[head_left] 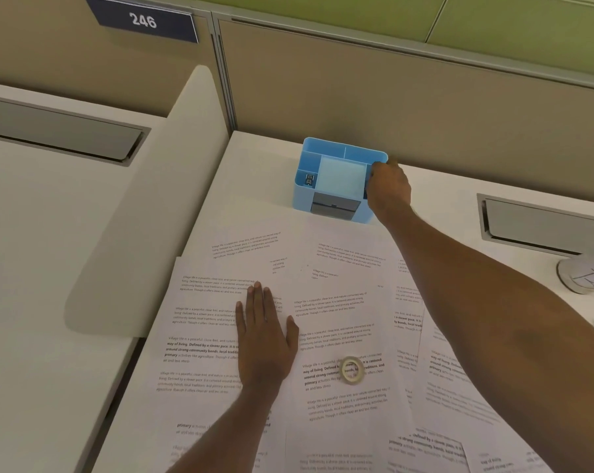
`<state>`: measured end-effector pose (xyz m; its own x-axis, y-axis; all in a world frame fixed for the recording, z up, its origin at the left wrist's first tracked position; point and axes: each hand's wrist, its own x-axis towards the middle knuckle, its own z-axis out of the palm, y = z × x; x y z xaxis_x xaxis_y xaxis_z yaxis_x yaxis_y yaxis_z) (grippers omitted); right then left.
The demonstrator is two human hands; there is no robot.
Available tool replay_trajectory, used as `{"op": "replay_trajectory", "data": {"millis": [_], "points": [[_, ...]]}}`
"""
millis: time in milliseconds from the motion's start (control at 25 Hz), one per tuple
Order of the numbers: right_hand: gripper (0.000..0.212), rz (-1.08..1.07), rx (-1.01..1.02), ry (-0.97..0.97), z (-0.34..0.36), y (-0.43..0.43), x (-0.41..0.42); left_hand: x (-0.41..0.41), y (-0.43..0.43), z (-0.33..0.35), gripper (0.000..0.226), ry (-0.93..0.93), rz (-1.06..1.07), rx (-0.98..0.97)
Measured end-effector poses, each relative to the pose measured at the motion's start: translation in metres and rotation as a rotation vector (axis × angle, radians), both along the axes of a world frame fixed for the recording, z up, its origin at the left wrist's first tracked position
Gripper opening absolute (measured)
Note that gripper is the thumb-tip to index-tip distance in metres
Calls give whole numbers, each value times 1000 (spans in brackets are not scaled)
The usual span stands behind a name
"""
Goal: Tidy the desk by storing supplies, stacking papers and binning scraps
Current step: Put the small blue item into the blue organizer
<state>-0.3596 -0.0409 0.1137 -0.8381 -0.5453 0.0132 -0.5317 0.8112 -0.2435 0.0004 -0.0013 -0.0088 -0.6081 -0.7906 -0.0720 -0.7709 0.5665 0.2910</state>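
Note:
A blue desk organiser (336, 158) with several compartments stands at the back of the white desk, against the partition. A small metal clip (309, 179) lies in its left compartment. My right hand (389, 186) reaches over the organiser's right side, fingers curled at the right compartment; whether it holds anything is hidden. My left hand (264, 332) lies flat, fingers together, on several printed sheets (336, 312) spread loosely over the desk. A roll of clear tape (352, 370) rests on the sheets near the middle.
A white mug (585, 271) stands at the right edge. Grey cable hatches (541, 223) (59, 129) are set into this desk and the neighbouring one on the left. A rounded white divider (145, 206) separates the desks. More overlapping sheets (459, 404) lie at the lower right.

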Motion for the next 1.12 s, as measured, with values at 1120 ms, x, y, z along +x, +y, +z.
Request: {"op": "replay_trajectory", "data": {"millis": [1120], "points": [[25, 77, -95, 105, -29, 126, 130, 2, 3, 1, 76, 41, -19, -64]]}}
